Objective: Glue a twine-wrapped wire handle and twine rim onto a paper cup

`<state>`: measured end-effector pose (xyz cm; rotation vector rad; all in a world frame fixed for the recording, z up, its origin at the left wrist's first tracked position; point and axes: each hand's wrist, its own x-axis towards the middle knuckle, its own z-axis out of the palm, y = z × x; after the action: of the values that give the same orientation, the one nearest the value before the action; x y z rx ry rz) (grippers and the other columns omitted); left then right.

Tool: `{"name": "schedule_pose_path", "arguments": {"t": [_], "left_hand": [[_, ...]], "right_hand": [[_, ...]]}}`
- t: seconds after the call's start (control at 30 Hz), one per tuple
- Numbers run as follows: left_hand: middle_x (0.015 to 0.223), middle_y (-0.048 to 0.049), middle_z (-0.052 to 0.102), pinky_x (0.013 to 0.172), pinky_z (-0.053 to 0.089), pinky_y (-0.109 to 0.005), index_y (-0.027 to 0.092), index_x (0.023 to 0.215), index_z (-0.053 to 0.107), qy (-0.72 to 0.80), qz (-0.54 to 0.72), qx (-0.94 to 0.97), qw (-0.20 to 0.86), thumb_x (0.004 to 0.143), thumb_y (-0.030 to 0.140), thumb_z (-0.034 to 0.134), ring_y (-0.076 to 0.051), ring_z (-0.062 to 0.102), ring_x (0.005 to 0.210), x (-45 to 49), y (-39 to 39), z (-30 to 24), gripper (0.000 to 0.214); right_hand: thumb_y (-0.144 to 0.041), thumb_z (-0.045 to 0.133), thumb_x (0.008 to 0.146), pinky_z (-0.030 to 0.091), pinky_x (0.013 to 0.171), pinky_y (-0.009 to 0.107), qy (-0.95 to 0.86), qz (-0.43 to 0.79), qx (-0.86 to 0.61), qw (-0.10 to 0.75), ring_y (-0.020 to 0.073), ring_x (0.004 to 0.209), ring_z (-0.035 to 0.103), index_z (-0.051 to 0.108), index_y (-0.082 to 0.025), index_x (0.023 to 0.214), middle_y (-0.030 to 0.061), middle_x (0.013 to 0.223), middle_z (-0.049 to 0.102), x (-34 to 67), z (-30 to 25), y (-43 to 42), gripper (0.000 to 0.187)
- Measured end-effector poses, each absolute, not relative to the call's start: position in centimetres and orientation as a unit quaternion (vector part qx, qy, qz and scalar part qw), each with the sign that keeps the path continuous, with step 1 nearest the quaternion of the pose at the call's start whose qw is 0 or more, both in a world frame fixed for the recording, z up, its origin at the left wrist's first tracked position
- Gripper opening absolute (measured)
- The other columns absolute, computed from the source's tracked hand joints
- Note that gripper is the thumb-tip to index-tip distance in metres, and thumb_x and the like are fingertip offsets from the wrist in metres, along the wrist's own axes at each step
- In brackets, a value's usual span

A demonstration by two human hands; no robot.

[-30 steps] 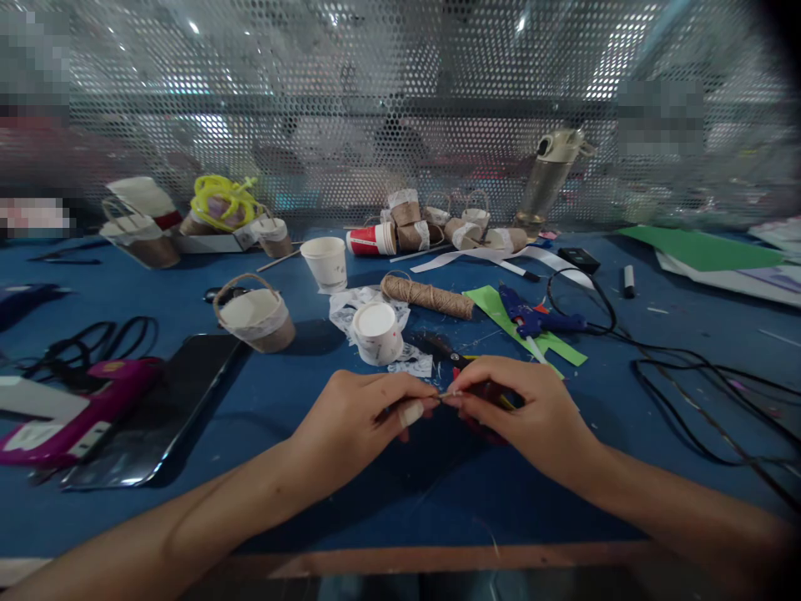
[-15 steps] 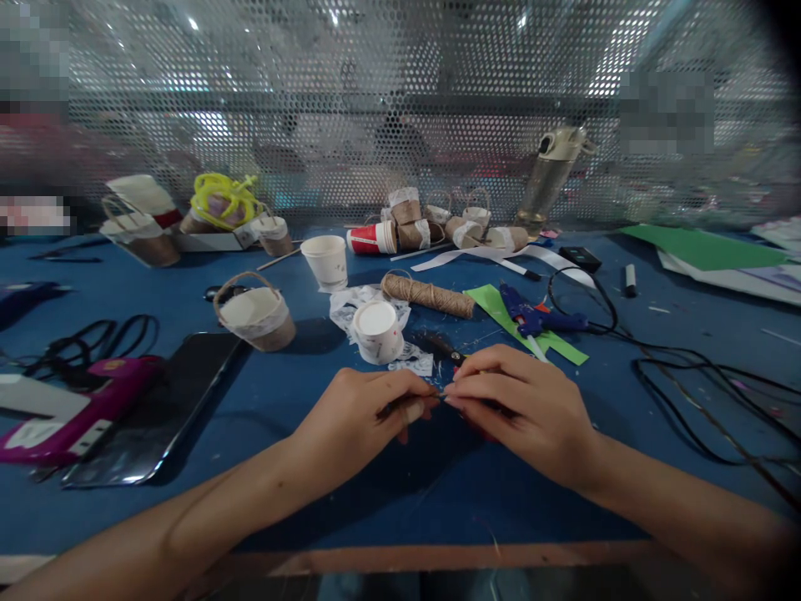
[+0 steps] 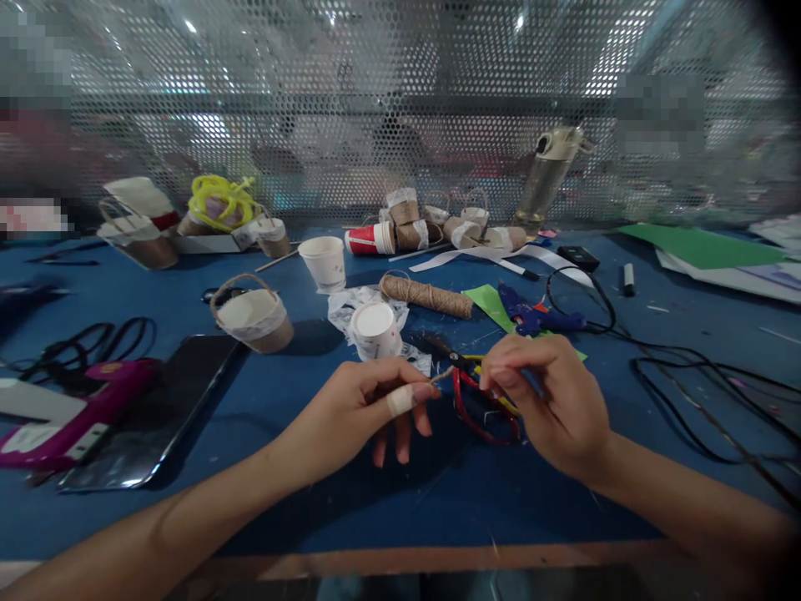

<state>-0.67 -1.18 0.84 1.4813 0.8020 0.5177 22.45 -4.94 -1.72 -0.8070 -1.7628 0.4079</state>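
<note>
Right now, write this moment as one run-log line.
left hand: pinching twine piece | right hand: near scissors | twine roll: lying on table

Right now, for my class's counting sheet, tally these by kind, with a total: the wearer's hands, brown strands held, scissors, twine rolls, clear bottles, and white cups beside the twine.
Hands: 2 (left hand, right hand)
Brown strand: 1
Scissors: 1
Twine roll: 1
Clear bottle: 1
White cups: 2 (farther cup, nearer cup)
Total: 8
</note>
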Motion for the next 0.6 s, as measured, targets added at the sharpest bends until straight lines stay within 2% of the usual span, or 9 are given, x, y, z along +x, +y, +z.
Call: {"name": "schedule_pose_path", "arguments": {"t": [0.07,0.17,0.3,0.47,0.6], "left_hand": [[0.071,0.0016,0.069,0.038,0.050,-0.012,0.015,0.091,0.064,0.340,0.238,0.633,0.654,0.095,0.035,0.060,-0.008,0.066,0.049,-0.72,-1.27,0.87,0.021],[0.070,0.0016,0.070,0.038,0.050,-0.011,0.015,0.089,0.064,0.331,0.239,0.619,0.671,0.095,0.033,0.060,-0.008,0.066,0.048,-0.68,-1.36,0.92,0.020],[0.071,0.0018,0.070,0.039,0.050,-0.011,0.015,0.090,0.065,0.328,0.240,0.616,0.675,0.095,0.033,0.060,-0.007,0.066,0.047,-0.68,-1.36,0.87,0.020],[0.070,0.0024,0.070,0.039,0.050,-0.011,0.016,0.093,0.066,0.330,0.240,0.615,0.675,0.095,0.034,0.061,-0.007,0.066,0.047,-0.89,-1.37,0.75,0.019],[0.070,0.0026,0.070,0.039,0.050,-0.010,0.016,0.093,0.066,0.329,0.245,0.611,0.677,0.095,0.035,0.061,-0.007,0.066,0.047,-0.85,-1.29,0.71,0.020]], "right_hand": [[-0.019,0.050,0.100,0.049,0.065,0.026,-0.740,0.201,-0.366,0.527,0.0119,0.071,0.062,0.053,-0.022,0.096,-0.0012,0.080,0.063,22.49,-1.86,-5.04,0.006],[-0.025,0.040,0.105,0.046,0.058,0.021,-0.760,0.212,-0.396,0.468,0.0081,0.059,0.058,0.053,-0.022,0.089,-0.0030,0.073,0.064,22.36,-1.55,-5.20,0.021],[-0.030,0.038,0.105,0.046,0.054,0.018,-0.774,0.240,-0.418,0.411,0.0074,0.055,0.060,0.054,-0.021,0.086,-0.0027,0.068,0.066,21.91,-1.06,-5.17,0.027],[-0.021,0.038,0.103,0.047,0.055,0.019,-0.800,0.244,-0.429,0.340,0.0090,0.057,0.062,0.057,-0.019,0.102,-0.0008,0.074,0.069,21.62,-0.99,-5.00,0.019],[-0.017,0.046,0.101,0.045,0.057,0.017,-0.808,0.234,-0.415,0.345,0.0066,0.058,0.062,0.060,-0.021,0.101,-0.0030,0.077,0.070,21.78,-1.00,-5.03,0.014]]}}
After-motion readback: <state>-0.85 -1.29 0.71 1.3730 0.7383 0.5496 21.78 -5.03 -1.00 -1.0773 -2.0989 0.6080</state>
